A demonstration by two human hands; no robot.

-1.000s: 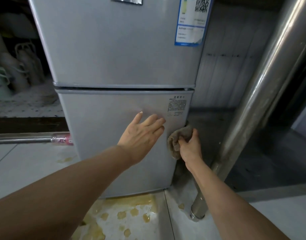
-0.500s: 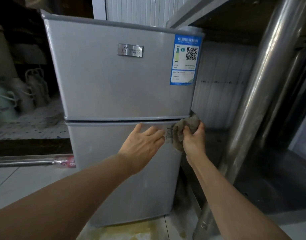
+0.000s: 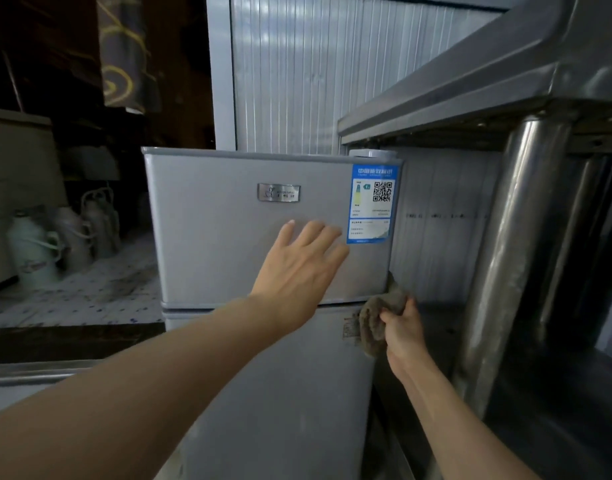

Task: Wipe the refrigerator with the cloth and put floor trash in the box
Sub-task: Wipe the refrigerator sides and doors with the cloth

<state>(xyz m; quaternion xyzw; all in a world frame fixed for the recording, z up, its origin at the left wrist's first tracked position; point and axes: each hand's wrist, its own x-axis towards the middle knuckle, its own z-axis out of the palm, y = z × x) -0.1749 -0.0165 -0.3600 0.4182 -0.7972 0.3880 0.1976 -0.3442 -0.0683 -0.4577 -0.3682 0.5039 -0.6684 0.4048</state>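
A small grey two-door refrigerator [image 3: 211,244] stands in front of me, with a metal badge and a blue label on its upper door. My left hand [image 3: 297,271] lies flat on the upper door with fingers spread, just left of the label. A brownish cloth [image 3: 377,313] is bunched in my right hand [image 3: 403,330], which grips it against the fridge's right front edge at the seam between the two doors. No box or floor trash is in view.
A steel table with a thick round leg [image 3: 505,258] stands close on the right. White ribbed wall panels [image 3: 297,71] rise behind the fridge. Several thermos jugs [image 3: 34,251] sit on a patterned surface at the left.
The view has tilted upward, so the stained floor is out of sight. My left hand has moved from the lower door up onto the upper door. The right hand with the cloth slid up the fridge's right edge.
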